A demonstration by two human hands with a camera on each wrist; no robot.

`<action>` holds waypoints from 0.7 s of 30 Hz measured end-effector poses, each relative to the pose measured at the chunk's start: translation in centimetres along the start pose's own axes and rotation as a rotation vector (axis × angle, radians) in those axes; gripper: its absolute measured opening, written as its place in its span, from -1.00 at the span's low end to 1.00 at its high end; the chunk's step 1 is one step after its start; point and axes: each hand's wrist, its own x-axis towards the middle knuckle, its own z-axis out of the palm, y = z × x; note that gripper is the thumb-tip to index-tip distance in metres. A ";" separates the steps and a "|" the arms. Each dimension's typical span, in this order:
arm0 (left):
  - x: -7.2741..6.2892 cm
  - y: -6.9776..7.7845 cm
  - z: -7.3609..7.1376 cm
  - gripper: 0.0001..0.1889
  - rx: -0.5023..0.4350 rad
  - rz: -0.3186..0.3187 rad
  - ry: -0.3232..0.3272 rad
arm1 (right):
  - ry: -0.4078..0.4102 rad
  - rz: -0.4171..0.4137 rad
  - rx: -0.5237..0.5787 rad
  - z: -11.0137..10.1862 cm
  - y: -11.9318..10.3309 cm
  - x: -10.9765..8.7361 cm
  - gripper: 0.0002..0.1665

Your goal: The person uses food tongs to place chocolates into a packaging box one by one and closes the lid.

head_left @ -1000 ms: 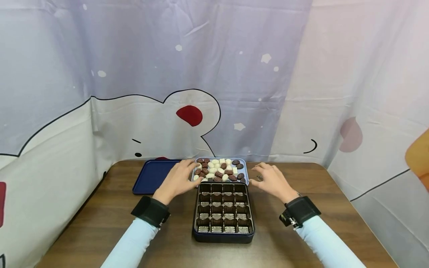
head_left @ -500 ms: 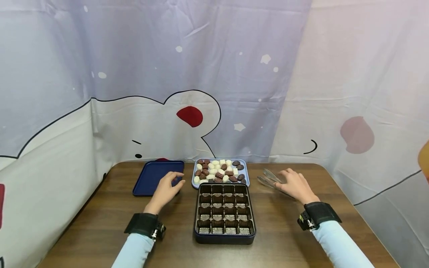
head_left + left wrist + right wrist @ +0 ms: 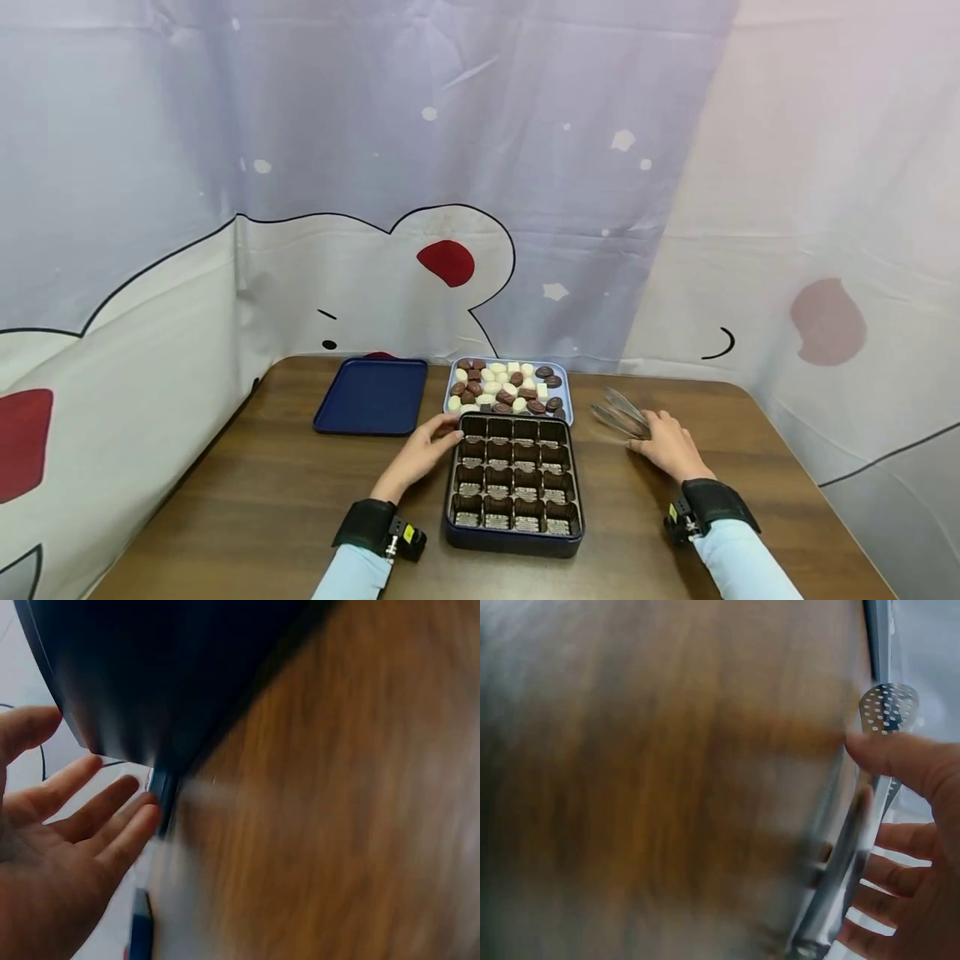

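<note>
In the head view a dark blue box (image 3: pixel 513 543) with a brown compartment insert (image 3: pixel 512 462) stands mid-table. My left hand (image 3: pixel 420 457) is at the box's far left corner, thumb over the edge. In the left wrist view its fingers (image 3: pixel 112 814) are loosely spread, with thumb and index fingertip right at the corner. Metal tongs (image 3: pixel 628 414) lie to the right, their arms apart and tips pointing to the back left. My right hand (image 3: pixel 670 446) holds them, thumb on one side and fingers on the other. The right wrist view shows a perforated tip (image 3: pixel 889 705).
Behind the box, a light blue tray (image 3: pixel 567 402) holds several white, milk-brown and dark chocolates (image 3: pixel 498 386). A flat dark blue lid (image 3: pixel 372 396) lies at the back left. A patterned cloth (image 3: pixel 570 208) hangs behind the wooden table (image 3: pixel 300 492).
My left hand has come back from over the lid to the box's corner. My right hand, first right of the tray, has moved right and down and taken hold of the tongs.
</note>
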 end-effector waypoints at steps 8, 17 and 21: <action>-0.4 -0.5 0.5 -0.31 -0.102 -0.116 -0.113 | 0.081 -0.009 -0.001 0.6 0.0 0.4 -0.42; -0.9 -1.0 0.6 -0.27 -0.137 -0.159 -0.139 | 0.130 -0.053 -0.018 -0.8 -1.3 0.5 -0.46; -1.0 -1.0 0.4 -0.28 -0.135 -0.164 -0.130 | 0.152 -0.088 -0.048 -2.0 -2.6 0.8 -0.47</action>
